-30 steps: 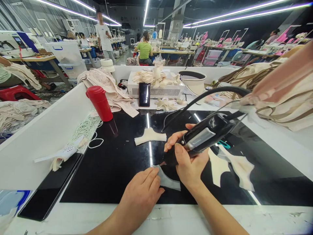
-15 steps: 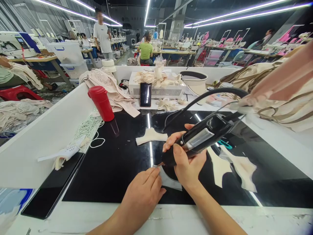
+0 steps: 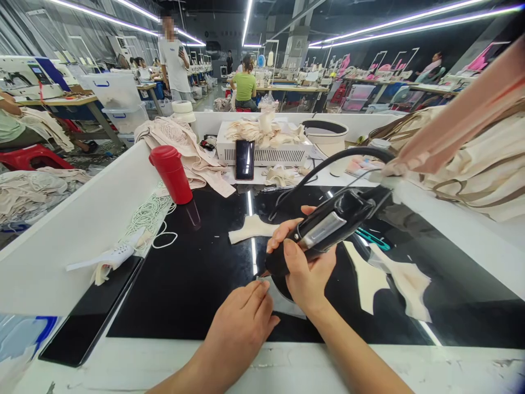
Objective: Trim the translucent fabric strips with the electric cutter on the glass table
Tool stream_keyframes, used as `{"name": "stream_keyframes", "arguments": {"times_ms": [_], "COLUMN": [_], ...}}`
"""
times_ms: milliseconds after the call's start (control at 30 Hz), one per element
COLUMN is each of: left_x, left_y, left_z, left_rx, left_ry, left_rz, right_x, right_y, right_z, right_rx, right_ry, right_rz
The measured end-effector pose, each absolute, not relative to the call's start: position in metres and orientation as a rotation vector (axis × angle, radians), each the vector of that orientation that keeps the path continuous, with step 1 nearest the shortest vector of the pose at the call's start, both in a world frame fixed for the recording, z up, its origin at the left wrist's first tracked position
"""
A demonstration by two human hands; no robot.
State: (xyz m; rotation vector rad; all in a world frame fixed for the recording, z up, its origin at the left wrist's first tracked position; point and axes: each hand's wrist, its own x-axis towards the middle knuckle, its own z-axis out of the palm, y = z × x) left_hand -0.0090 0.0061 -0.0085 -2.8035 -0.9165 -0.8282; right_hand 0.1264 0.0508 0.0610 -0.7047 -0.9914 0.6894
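My right hand (image 3: 305, 268) is wrapped round a black handheld tool (image 3: 324, 230) with a silver panel, its lower end tilted down to the left. A black cable and a pinkish sleeve run from the tool's upper end. Just left of the tool's tip, my left hand (image 3: 244, 314) presses its fingers together at the edge of a thin translucent piece (image 3: 285, 300) on the black glossy board (image 3: 176, 295). What its fingertips pinch is partly hidden. Behind the hands lies a cream fabric piece (image 3: 251, 229); two more cream pieces (image 3: 367, 276) (image 3: 412, 284) lie at the right.
A red cup (image 3: 171, 174) stands at the board's back left, near pale cord (image 3: 150, 216). A phone (image 3: 245, 160) leans on a white box (image 3: 279, 153). Teal snips (image 3: 374, 239) lie behind the right pieces. People sit and stand in the background.
My right hand and the tool have shifted slightly left, showing more of the teal snips. The pinkish sleeve has moved left too. My left hand has stayed almost in place.
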Motion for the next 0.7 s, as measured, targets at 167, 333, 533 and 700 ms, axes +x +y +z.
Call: {"name": "stream_keyframes", "arguments": {"times_ms": [167,333,533,700], "left_x": [-0.011,-0.015,-0.017,-0.017], "left_y": [0.006,0.006,0.008,0.008], "left_z": [-0.003,0.001,0.004,0.008], "left_rx": [-2.822,-2.831,-2.848,-2.858], "left_ry": [-0.879,-0.842,-0.807,-0.795], "left_rz": [-0.812,-0.742,-0.706,-0.703], "right_x": [0.139,0.164,0.179,0.181], "right_y": [0.044,0.025,0.008,-0.007], "right_z": [0.068,0.073,0.068,0.07], "right_rx": [-0.697,-0.788,-0.83,-0.782], "right_ry": [-0.98,-0.995,-1.008,-1.025], "right_rz": [0.704,0.643,0.64,0.647]}}
